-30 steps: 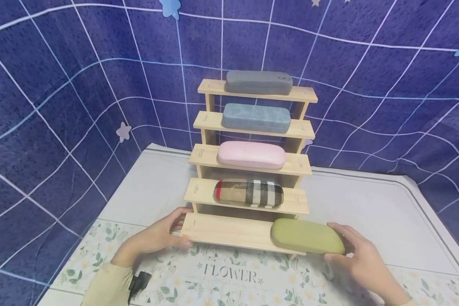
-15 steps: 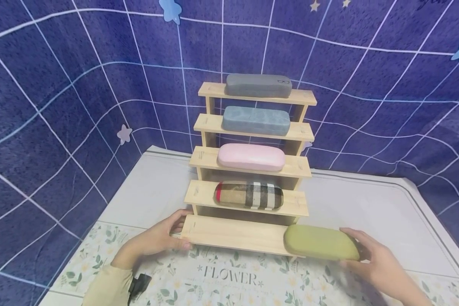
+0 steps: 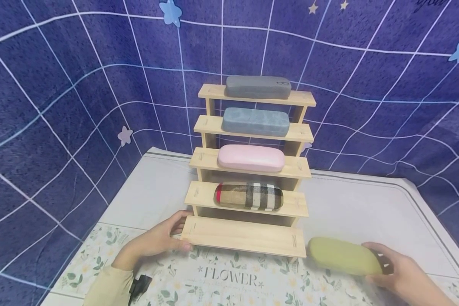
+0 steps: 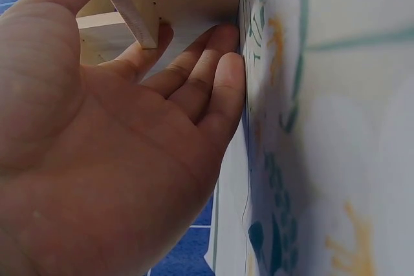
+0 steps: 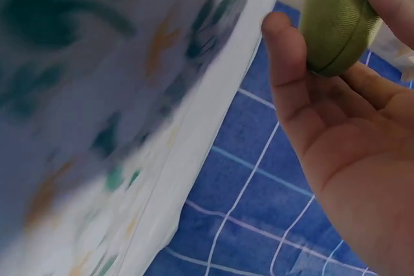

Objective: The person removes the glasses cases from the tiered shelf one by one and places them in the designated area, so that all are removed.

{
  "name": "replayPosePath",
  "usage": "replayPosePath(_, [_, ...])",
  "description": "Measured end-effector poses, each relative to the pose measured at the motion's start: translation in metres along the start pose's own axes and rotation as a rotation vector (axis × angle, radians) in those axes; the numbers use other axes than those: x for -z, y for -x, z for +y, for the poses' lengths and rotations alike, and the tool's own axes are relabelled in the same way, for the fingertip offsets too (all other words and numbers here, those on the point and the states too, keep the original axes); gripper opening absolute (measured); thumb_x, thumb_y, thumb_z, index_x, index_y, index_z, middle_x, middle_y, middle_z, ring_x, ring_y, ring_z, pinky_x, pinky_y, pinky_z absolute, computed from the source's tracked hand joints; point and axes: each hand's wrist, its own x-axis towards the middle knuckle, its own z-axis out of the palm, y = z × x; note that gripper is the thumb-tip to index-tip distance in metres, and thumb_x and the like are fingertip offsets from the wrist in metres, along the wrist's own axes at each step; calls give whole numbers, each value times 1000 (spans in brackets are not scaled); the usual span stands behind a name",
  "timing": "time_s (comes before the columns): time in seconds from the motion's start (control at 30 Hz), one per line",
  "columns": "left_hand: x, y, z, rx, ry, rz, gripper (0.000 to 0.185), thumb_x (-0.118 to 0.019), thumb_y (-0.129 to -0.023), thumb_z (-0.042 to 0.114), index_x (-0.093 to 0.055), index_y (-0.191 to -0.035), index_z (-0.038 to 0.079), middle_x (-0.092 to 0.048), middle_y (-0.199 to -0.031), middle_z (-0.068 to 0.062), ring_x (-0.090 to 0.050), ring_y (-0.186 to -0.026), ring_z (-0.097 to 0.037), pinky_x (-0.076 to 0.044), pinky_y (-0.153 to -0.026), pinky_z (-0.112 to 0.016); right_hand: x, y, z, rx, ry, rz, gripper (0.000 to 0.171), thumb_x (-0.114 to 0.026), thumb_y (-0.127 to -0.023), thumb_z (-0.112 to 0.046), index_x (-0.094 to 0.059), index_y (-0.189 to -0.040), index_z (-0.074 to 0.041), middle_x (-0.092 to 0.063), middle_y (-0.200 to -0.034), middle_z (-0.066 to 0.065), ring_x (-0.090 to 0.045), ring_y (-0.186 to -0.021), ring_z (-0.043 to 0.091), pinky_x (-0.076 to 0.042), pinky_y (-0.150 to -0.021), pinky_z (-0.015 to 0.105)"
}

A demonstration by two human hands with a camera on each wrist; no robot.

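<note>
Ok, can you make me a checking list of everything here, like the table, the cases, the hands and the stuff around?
Surface: table with a white cloth and a flower-print mat at the front.
Job's things: green case off the rack, low over the mat at its right; wooden rack, bottom step bare.
Clutter: plaid case, pink case, blue case, grey case, one per upper step.
Hands: left hand holds the rack's bottom left corner; right hand grips the green case's right end.
Cables: nothing seen.
Surroundings: blue grid backdrop with stars.
</note>
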Motion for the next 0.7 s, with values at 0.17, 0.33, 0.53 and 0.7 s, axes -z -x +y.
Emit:
replayPosePath(0.17, [0, 0, -1, 14, -13, 4, 82, -83, -84, 19, -35, -150, 12, -55, -141, -12, -49, -132, -35, -33, -111, -61, 1, 12, 16, 22, -27, -85, 74, -88, -70, -17, -54, -132, 6, -69, -104, 11, -61, -82, 0, -56, -64, 27])
replayPosePath(0.33, [1, 1, 0, 7, -18, 3, 82, -83, -84, 17, -35, -150, 10, -55, -141, -12, -50, -131, -35, -35, -111, -60, 1, 18, 22, -109, -82, -249, 83, -86, -73, -26, -46, -136, 10, -67, -113, 20, -67, -82, 14, -57, -67, 29])
replayPosePath(0.53, [1, 1, 0, -12, -18, -2, 79, -81, -86, 15, -35, -149, 9, -56, -140, -11, -51, -131, -34, -36, -111, -55, -6, 21, 21, -169, -123, -257, 85, -88, -68, -25, -47, -137, 6, -61, -120, 29, -68, -86, 27, -59, -72, 45])
replayPosePath(0.7, [0, 0, 1, -38, -17, -13, 78, -81, -86, 14, -35, -149, 7, -56, -140, -13, -51, -130, -36, -35, -110, -60, -12, 24, 22, -223, -49, -244, 86, -89, -65, -33, -53, -135, 1, -59, -128, 31, -69, -91, 37, -57, -74, 57])
